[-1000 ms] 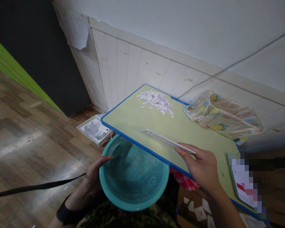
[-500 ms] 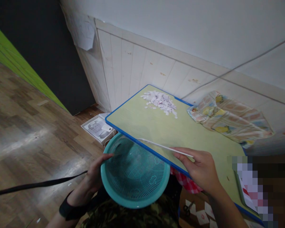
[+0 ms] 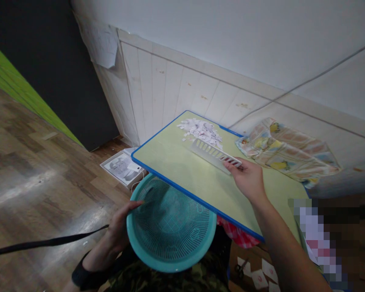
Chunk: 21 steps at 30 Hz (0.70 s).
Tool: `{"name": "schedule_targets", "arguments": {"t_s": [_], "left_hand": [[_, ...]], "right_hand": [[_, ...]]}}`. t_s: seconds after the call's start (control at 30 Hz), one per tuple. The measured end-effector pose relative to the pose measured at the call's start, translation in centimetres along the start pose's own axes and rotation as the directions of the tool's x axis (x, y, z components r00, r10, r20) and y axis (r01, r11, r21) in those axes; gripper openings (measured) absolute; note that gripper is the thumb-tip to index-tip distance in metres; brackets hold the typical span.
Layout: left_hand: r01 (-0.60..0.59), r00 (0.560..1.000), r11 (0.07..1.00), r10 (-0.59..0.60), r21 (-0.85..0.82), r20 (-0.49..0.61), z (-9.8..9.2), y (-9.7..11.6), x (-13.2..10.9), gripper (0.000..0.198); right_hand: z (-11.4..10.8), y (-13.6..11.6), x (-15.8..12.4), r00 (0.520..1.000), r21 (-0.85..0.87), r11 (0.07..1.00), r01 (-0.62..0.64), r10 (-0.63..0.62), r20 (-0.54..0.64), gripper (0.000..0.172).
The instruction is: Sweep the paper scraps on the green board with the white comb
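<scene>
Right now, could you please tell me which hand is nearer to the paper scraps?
Right: the right hand holds a slotted strip near the scraps; the left hand is farther, on the basket.

Single head-worn view, facing forward and down: the round turquoise plastic basket [image 3: 176, 243] lies nearest, below centre; the pale-green, blue-edged tabletop [image 3: 167, 152] extends beyond; the white panelled wall [image 3: 168, 83] stands farthest, slanting.

A black band [image 3: 85, 278] crosses my forearm [image 3: 101, 258] behind my left fingers [image 3: 135, 205]. I wear mottled camouflage clothing [image 3: 152, 281] below them.
</scene>
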<state>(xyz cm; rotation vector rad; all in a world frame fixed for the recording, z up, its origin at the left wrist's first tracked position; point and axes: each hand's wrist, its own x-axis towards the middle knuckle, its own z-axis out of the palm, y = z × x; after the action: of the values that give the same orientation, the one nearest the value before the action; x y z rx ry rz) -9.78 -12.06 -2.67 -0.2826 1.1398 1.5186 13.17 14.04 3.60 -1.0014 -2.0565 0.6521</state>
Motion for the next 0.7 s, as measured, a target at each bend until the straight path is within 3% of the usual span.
{"name": "schedule_targets", "arguments": {"t_s": [0.13,0.27,0.33,0.47,0.7], "left_hand": [[0.021,0.998,1.0,-0.02,-0.016,0.055,-0.5,-0.3,0.5,0.023],[0.0,0.997,1.0,0.001,-0.014,0.083,-1.8,-1.0,1.4,0.019],[-0.004,0.996,1.0,0.005,-0.005,0.09,-2.1,-1.2,1.5,0.02],[-0.005,0.996,1.0,0.006,-0.006,0.084,-1.5,-0.9,1.0,0.019],[0.005,0.999,1.0,-0.005,-0.01,0.052,-0.9,-0.8,0.8,0.021]], "right_hand": [[-0.9,0.8,0.7,0.994,0.043,0.999,0.029,-0.033,0.102,0.026],[-2.2,1.3,0.3,0.999,0.067,0.997,0.03,-0.032,0.034,0.025],[-2.7,1.5,0.2,0.998,0.06,0.998,0.028,-0.031,0.055,0.025],[-3.6,1.9,0.0,0.984,0.055,0.998,0.037,-0.046,0.173,0.024],[-3.7,1.9,-0.1,0.987,0.072,0.997,0.038,-0.049,0.152,0.029]]}}
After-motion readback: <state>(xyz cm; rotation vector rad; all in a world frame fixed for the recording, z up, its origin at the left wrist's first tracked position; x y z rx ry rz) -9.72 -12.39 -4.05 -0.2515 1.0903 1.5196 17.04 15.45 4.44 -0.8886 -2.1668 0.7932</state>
